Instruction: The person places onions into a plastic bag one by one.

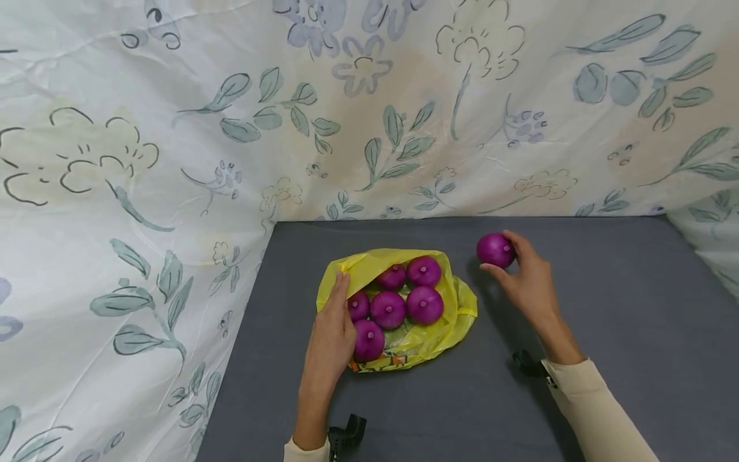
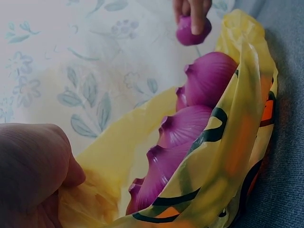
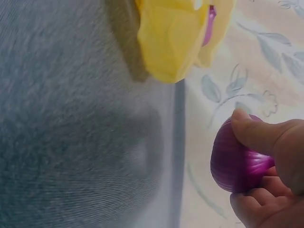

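Observation:
A yellow plastic bag (image 1: 458,301) lies with its mouth spread open, and several red onions (image 1: 388,310) sit inside it. My left hand (image 1: 329,337) is at the bag's left side; in the left wrist view its thumb and fingers pinch the bag's rim (image 2: 90,202). To the right of the bag, my right hand (image 1: 531,285) holds a single red onion (image 1: 495,250) between thumb and fingers. This onion (image 3: 240,156) appears raised off the table in the right wrist view. Part of the bag's contents is hidden behind the left hand and the yellow plastic.
A dark grey table (image 1: 623,321) carries the bag. Behind it and along the left hangs a white cloth (image 1: 358,160) printed with flowers and leaves. Each wrist wears a black strap mount, such as the left one (image 1: 346,436), below a light sleeve.

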Motion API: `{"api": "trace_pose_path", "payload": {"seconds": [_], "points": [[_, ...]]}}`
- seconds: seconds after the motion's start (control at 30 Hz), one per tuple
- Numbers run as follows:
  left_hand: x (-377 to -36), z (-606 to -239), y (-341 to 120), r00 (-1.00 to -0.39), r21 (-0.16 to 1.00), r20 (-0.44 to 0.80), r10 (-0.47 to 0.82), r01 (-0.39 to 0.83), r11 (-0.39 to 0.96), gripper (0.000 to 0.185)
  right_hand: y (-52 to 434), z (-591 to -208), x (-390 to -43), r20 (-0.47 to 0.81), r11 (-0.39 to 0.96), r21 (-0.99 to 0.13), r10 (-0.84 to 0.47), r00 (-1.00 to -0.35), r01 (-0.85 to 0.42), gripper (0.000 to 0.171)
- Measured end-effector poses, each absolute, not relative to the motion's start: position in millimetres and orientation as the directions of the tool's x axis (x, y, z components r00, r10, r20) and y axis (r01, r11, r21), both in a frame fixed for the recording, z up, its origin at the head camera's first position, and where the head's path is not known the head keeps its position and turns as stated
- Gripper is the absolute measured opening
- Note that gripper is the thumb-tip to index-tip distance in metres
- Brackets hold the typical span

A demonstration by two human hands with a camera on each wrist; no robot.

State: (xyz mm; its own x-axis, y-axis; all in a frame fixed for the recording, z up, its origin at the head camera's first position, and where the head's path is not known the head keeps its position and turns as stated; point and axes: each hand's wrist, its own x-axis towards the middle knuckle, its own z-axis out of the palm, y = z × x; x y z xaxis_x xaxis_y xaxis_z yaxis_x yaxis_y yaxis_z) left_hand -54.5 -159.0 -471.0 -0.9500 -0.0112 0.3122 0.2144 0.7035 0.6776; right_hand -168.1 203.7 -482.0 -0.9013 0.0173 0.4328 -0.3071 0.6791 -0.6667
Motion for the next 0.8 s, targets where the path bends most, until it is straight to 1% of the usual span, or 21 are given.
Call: {"api": "trace_pose_path", "payload": {"seconds": [0.4,0.6,0.8], "points": [[-56,-476,-159,-0.939,0.673,0.344,-0.004,0.243,0.699,0.058,188,-452,-144,0.459,0.612,-0.703,0.002,-0.889,-0.362,0.087],[-57,-475,-157,-0.942,0.675,0.335,-0.005,0.236,0.699,0.058,182,-439,-131,0.483,0.615,-0.691,0.000,-0.876,-0.381,0.089],[-56,-475,-157,-0.944,0.676,0.330,-0.011,0.228,0.700,0.058,175,-436,-120,0.504,0.596,-0.666,-0.083,-0.859,-0.448,0.091]]}}
